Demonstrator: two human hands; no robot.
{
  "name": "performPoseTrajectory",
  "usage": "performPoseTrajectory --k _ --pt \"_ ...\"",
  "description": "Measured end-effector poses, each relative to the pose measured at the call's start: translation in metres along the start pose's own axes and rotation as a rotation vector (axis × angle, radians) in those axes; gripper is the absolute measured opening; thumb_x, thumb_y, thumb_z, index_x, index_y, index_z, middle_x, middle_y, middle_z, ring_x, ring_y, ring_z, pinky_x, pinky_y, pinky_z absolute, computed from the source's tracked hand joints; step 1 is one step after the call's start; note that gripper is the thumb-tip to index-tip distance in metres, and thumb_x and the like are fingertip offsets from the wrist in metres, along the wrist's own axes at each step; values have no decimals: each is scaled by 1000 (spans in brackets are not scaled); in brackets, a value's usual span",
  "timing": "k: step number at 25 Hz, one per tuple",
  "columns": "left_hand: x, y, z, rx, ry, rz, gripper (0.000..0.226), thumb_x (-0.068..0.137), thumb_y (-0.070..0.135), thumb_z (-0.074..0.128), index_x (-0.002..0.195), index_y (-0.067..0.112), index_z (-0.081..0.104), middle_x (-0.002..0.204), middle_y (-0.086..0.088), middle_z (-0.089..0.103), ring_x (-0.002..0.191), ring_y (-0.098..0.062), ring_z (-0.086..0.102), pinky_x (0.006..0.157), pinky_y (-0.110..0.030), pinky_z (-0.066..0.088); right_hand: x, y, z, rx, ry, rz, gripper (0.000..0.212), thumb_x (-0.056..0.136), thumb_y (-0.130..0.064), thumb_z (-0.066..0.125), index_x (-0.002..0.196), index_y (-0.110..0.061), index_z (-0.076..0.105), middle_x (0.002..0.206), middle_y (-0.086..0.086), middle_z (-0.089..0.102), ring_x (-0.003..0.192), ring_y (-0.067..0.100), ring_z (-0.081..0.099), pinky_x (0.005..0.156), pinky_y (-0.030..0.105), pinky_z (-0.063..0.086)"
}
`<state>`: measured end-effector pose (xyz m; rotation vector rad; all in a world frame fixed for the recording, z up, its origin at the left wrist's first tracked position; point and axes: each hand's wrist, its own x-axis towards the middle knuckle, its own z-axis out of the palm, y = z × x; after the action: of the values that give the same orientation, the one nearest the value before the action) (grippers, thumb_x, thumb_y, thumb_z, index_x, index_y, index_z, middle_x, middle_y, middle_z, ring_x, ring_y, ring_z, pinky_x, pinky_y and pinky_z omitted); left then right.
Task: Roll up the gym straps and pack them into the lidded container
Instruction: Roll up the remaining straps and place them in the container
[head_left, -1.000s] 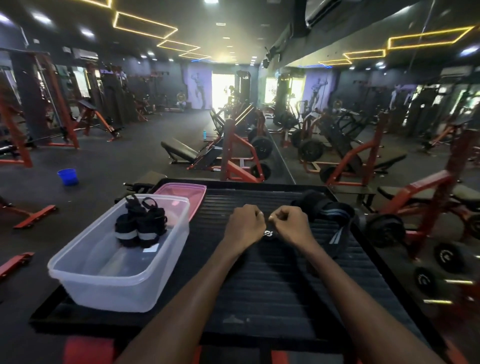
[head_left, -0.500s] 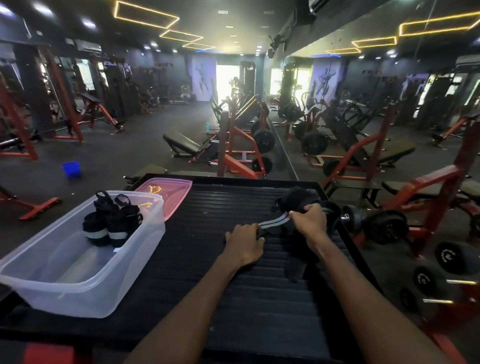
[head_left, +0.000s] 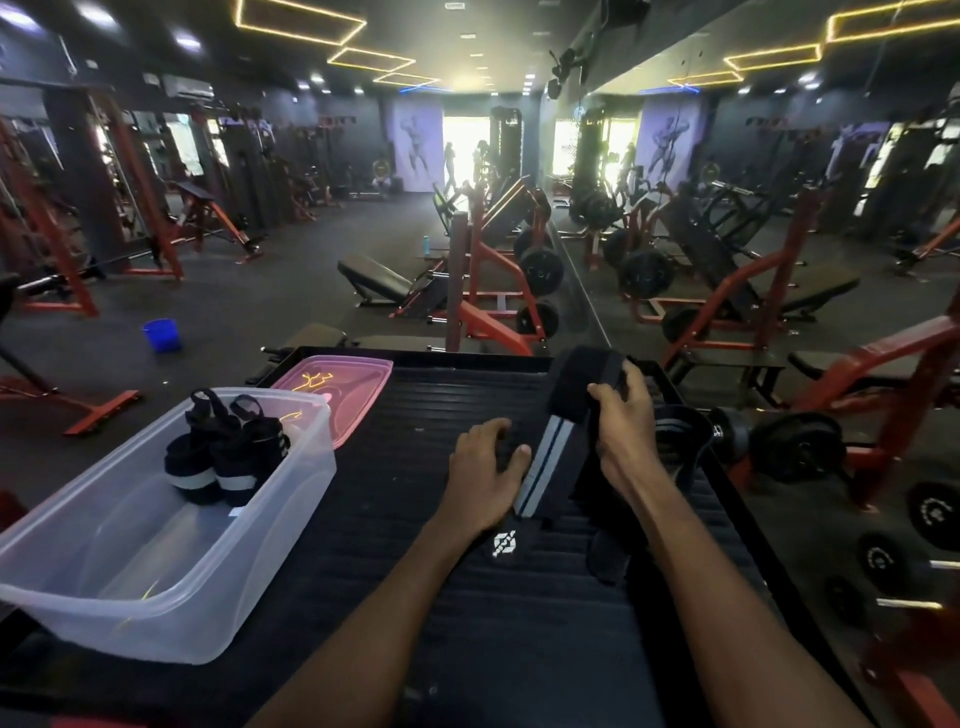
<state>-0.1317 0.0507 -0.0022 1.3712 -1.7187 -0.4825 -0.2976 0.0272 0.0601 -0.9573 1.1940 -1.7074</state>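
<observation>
Strap (head_left: 545, 467) stretched between left hand (head_left: 485, 475), flat beside it, and right hand (head_left: 621, 421), clamped on its far end.

Black ribbed platform (head_left: 447, 613): clear container (head_left: 156, 587), pink lid (head_left: 353, 395), strap (head_left: 545, 467).

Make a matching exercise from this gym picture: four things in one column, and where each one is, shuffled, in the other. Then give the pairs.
Things
1. rolled straps
2. pink lid
3. striped strap
4. blue bucket

Places
A. on the gym floor, far left
B. inside the clear container
C. stretched on the black mat between the left hand and right hand
D. flat on the mat behind the container

Pairs: 1-B, 2-D, 3-C, 4-A
</observation>
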Motion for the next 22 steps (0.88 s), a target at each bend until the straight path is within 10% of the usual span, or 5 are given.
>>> performPoseTrajectory --k 8,16,22 --pt "9 32 -35 -1130 -35 -342 49 90 44 56 122 7 64 89 -2 74 78 -15 67 70 -31 52 -16 0 22 478 -417 408 56 85 2 40 139 -3 52 112 21 65 94 32 64 82 42 55" --pt "43 -6 -66 -1011 129 -744 18 91 9 59 98 -1 71 87 -21 74 72 -30 72 69 -36 60 -48 22 55 34 -675 528 44 86 -2 50 129 -7 62 121 21 68 104 32 67 88 43 57" --pt "59 -39 -80 -1194 159 -817 44 87 21 68 128 5 65 115 -21 73 107 -36 70 89 -54 57 -49 14 42 -72 -965 600 37 83 -17 70 118 -5 69 119 18 68 109 32 65 97 45 51"
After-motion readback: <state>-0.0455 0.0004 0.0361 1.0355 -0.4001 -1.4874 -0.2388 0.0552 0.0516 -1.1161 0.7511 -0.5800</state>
